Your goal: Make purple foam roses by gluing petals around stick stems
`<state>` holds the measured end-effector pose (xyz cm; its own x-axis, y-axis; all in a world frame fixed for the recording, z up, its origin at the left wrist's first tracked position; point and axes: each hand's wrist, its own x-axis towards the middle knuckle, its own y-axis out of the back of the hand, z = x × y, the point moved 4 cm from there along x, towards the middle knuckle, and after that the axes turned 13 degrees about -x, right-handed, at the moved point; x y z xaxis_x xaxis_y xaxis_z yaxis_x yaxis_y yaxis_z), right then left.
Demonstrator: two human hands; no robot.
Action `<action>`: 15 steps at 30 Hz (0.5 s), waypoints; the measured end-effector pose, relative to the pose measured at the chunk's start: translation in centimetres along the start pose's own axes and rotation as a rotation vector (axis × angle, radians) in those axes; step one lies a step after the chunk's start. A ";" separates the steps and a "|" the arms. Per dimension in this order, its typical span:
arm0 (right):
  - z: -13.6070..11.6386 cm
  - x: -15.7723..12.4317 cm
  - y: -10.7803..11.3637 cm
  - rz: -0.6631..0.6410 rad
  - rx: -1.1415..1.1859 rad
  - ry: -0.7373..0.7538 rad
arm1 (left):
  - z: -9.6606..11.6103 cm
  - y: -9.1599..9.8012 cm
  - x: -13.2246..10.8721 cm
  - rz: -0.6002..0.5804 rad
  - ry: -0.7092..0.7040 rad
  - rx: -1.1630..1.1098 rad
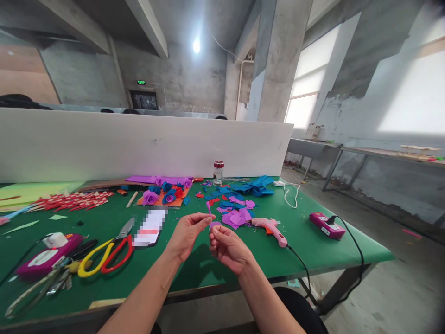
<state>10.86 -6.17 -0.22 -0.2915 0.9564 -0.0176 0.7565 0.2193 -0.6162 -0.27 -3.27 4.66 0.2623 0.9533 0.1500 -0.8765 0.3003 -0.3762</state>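
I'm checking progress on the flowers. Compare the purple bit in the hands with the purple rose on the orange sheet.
The bit is pinched between the fingers of the left hand and right hand, above the table; the rose lies on the orange sheet. The bit is small, with a thin strip sticking up; the rose is a full, round bloom. Both are purple.
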 end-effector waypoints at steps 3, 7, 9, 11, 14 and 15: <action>0.2 0.0 0.0 -0.003 0.000 -0.009 | 0.2 -0.4 -0.3 -0.040 -0.012 0.005; 0.6 0.1 0.3 -0.038 0.012 -0.008 | 0.0 -0.3 -0.4 -0.063 0.033 -0.049; 0.8 0.1 0.4 -0.061 0.029 -0.027 | -0.3 -0.4 -0.4 -0.082 0.088 -0.120; 1.2 0.1 0.4 -0.083 0.048 -0.053 | -0.7 -0.5 -0.4 -0.116 0.144 -0.196; 1.4 -0.2 0.1 -0.107 0.053 -0.061 | -1.1 -0.7 -0.5 -0.161 0.186 -0.279; 1.3 -0.3 0.0 -0.111 0.036 -0.050 | -1.2 -0.6 -0.5 -0.163 0.185 -0.294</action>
<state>10.16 -6.69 -1.28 -0.4021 0.9155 0.0139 0.6964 0.3157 -0.6445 0.63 -3.90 3.74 0.4808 0.8739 0.0719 -0.6709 0.4195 -0.6114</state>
